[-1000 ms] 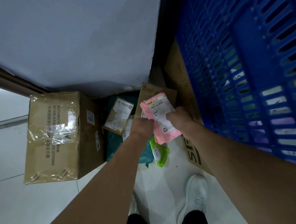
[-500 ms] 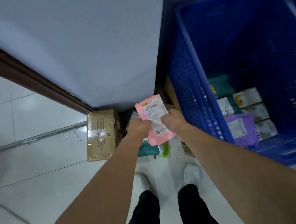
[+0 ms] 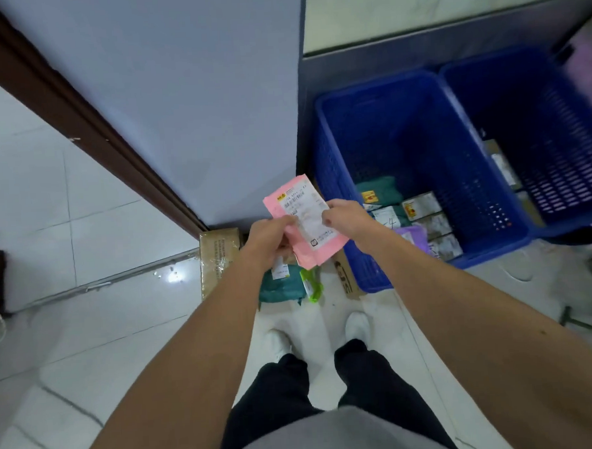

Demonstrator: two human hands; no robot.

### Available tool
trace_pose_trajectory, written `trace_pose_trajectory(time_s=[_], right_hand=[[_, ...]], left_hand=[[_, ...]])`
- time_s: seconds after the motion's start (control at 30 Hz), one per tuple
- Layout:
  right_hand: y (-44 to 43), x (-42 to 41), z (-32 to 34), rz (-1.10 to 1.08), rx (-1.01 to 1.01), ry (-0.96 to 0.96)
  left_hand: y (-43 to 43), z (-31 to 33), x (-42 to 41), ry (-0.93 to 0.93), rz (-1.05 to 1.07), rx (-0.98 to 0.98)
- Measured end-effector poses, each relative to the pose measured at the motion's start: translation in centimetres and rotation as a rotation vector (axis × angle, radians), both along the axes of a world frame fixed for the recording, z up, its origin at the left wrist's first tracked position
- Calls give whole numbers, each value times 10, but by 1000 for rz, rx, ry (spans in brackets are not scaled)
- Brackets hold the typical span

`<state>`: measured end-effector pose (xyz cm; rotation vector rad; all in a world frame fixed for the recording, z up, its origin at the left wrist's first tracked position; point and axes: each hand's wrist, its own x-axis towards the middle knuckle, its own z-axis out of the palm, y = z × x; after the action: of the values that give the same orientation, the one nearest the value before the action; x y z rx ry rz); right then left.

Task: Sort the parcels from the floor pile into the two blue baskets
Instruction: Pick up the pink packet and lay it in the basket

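While you stand upright over the floor pile (image 3: 290, 279), your left hand (image 3: 271, 237) and right hand (image 3: 344, 218) each pinch one side of the pink parcel (image 3: 305, 224), thumb over the face and fingers behind. This two-sided hold keeps the flat mailer level with its white shipping label (image 3: 307, 213) facing you, probably so that you can read it before choosing a destination. Below the parcel, a teal bag (image 3: 280, 287), a green packet (image 3: 309, 285) and a taped cardboard box (image 3: 217, 256) remain unsorted against the wall. Just to your right stands the near blue basket (image 3: 334, 188), already holding several parcels. The far blue basket (image 3: 557, 142) sits beside it, touching or nearly so.
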<state>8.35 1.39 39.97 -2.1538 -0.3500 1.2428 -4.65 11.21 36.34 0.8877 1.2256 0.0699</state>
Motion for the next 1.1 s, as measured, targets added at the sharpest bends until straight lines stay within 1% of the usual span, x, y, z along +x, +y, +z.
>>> trace_pose_trajectory(time_s=[0.07,0.2,0.27,0.33,0.37,0.53,0.67,0.73,0.83,0.97,1.1], right_hand=[[-7,3,19,14,2,-11],[-21,20,50,67,-6,-48],[-27,35,59,114,-9,-76],[-36,57,63,80,18,-55],[-41,68,63,52,38,-42],[-76,133,60,92,31,-42],[-114,200,54,60,139,19],[-134,233,46,29,161,60],[-162,273,36,-38,128,148],[-185,310,28,26,69,261],[-188,329,14,35,14,198]], left_hand=[[1,14,1,-42,45,-9],[3,38,14,-116,69,1],[0,46,26,-139,45,23],[-5,51,43,-147,0,45],[-8,52,52,-146,-16,50],[-44,52,106,-108,-20,75],[-91,50,156,-88,23,74],[-116,50,179,-75,36,76],[-147,52,210,-40,107,90],[-173,49,245,-29,195,85],[-186,40,266,-2,187,75]])
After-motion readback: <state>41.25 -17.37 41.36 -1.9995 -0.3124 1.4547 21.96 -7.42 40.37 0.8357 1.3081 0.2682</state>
